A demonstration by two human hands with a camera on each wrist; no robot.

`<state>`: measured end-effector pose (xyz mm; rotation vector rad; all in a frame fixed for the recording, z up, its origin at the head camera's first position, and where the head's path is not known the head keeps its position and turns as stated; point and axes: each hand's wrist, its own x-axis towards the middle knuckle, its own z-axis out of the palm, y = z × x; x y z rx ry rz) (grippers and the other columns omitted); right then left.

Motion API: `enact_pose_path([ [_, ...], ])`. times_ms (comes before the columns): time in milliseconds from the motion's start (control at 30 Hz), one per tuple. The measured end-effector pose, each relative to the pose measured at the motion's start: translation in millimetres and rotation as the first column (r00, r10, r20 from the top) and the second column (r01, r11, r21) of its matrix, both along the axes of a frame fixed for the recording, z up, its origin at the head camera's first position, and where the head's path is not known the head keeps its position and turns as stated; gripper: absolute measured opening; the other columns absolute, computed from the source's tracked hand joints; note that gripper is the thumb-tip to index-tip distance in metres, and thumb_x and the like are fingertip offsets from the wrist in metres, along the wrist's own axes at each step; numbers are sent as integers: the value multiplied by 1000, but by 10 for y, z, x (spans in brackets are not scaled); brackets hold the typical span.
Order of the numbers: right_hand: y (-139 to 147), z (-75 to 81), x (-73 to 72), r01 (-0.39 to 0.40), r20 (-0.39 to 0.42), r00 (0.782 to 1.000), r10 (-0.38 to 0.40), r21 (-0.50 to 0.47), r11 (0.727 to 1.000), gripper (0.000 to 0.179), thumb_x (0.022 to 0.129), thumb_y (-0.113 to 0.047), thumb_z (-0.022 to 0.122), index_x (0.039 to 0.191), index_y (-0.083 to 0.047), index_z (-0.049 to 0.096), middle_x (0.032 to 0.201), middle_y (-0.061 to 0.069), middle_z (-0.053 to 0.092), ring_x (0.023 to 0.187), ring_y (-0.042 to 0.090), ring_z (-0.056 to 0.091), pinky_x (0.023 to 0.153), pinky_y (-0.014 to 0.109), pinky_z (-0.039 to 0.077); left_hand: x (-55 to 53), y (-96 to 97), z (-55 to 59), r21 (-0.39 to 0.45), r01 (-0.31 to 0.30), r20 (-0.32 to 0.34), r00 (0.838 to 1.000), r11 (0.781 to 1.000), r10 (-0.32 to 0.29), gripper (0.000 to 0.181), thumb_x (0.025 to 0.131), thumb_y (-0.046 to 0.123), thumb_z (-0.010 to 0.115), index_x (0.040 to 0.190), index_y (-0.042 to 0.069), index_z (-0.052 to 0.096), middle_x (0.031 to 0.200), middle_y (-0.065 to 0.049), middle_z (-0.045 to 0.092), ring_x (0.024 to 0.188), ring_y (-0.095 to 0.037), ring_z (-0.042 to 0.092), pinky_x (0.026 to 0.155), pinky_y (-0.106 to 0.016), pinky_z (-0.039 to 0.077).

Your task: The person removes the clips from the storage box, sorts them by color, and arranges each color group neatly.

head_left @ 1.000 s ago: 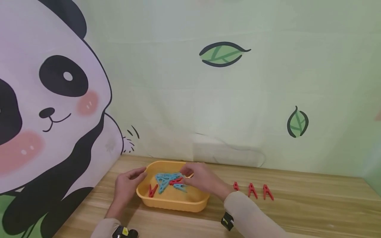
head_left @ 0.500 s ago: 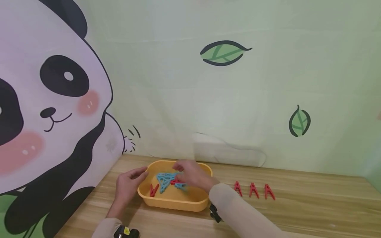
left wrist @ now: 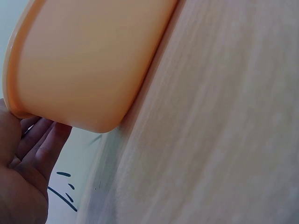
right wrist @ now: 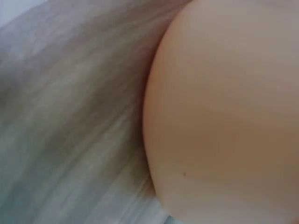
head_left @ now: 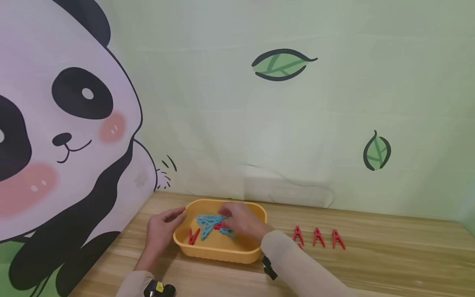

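Observation:
In the head view, a yellow plastic basin [head_left: 219, 255] stands on the table. My left hand [head_left: 161, 229] holds its left end by the rim; in the left wrist view the fingers [left wrist: 53, 144] lie against the outer wall. Several blue clothespins [head_left: 205, 225] lie heaped inside. A red clothespin [head_left: 193, 236] sits near the basin's left end, another red clothespin [head_left: 219, 226] on the heap. My right hand [head_left: 243, 218] reaches into the basin, bent fingers right at that second one; I cannot tell whether they pinch it. The right wrist view shows the basin wall [right wrist: 224, 112].
On the wooden table [head_left: 389, 255], right of the basin, red clothespins stand out in a row, among them a red clothespin [head_left: 338, 239] at its right end. My right forearm partly covers another red piece. Behind rises a pale green backdrop [head_left: 334, 103] with panda and leaf pictures.
My right hand has moved left, deeper over the heap in the basin, and its forearm uncovers more of the red row. The left hand keeps its place at the rim.

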<state>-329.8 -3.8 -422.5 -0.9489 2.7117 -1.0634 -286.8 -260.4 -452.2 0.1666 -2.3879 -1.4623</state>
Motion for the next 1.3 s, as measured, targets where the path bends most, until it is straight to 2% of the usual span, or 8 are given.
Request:
enact_pose_path([
  [267,-14,-38,8,6,-33,999,-6,24,1000,20,99,-2,73,119,-2,74,116,10,75,110,25,67,103,44,55,7,-10,4,4,4,-1,1000,1000,-4,31,101,18,76,127,1,76,127,-16,74,124,-33,68,104,-40,53],
  [533,-18,-74,15,-56,-107,992,63,65,996,18,98,1,73,115,-2,75,113,10,77,104,20,70,98,38,57,-7,1,4,-1,2,-3,1000,1000,-2,30,101,17,76,126,1,76,127,-16,74,124,-34,68,103,-41,54],
  [833,-24,-105,23,-89,-188,976,107,105,991,13,96,1,75,109,-2,76,105,6,77,97,16,70,92,32,59,-13,-17,-16,0,0,-5,1000,1000,0,29,101,16,76,126,2,76,127,-16,74,123,-33,68,103,-41,54],
  [1067,-18,-117,23,-115,-134,983,123,63,991,11,95,2,77,105,-2,75,102,7,77,92,14,69,88,28,59,5,-17,-22,5,-1,-13,1000,1000,1,28,101,16,77,125,2,77,125,-15,76,121,-32,69,101,-36,56],
  [1300,-3,-129,12,-116,-164,979,123,51,992,10,94,4,77,102,-2,76,101,8,76,91,16,69,87,30,60,8,-9,-2,14,4,-8,1000,1000,-4,28,101,16,77,126,2,77,125,-15,75,121,-32,69,100,-35,56],
])
